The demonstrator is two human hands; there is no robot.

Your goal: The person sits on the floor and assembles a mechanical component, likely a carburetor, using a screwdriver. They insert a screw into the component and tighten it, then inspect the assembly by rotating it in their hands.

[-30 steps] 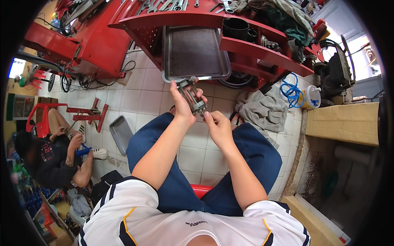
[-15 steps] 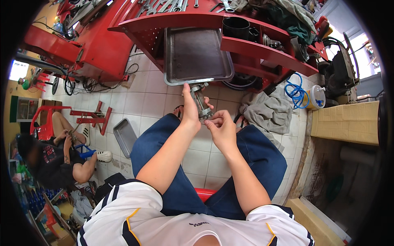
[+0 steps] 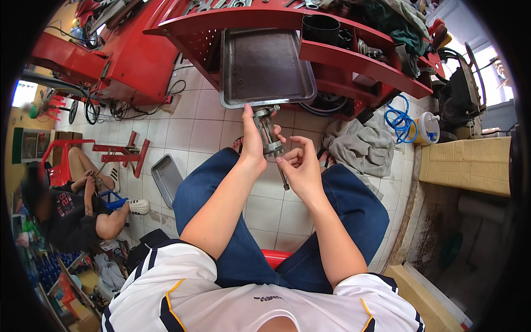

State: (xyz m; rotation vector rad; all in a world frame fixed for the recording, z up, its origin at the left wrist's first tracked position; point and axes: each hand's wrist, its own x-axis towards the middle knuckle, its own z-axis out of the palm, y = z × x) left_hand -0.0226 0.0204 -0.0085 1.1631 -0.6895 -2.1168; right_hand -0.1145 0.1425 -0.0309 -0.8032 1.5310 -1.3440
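Observation:
A grey metal part with a round, cylinder-like body [image 3: 266,133] and bolts at its ends is held upright before me. My left hand [image 3: 254,138] is closed around it, thumb along the near side and fingertips showing behind. From its lower end a thin bolt-like rod [image 3: 285,178] sticks out downward, slanting toward me. My right hand [image 3: 301,169] is beside that end, with the thumb tip at the rod and the other fingers lifted away from it. Whether the thumb touches the rod is hard to see. Just beyond the part is a metal tray [image 3: 268,66].
The red tool cart [image 3: 365,72] carries wrenches, a black cup [image 3: 321,29] and cloths. A grey cloth [image 3: 359,146] lies on the tiles at right, near a blue hose [image 3: 401,119]. A smaller tray [image 3: 168,176] and a seated person [image 3: 69,205] are at left.
My right fingers have spread from a pinch at the part's lower end. The rod now shows below that end. The part has shifted slightly up in the picture.

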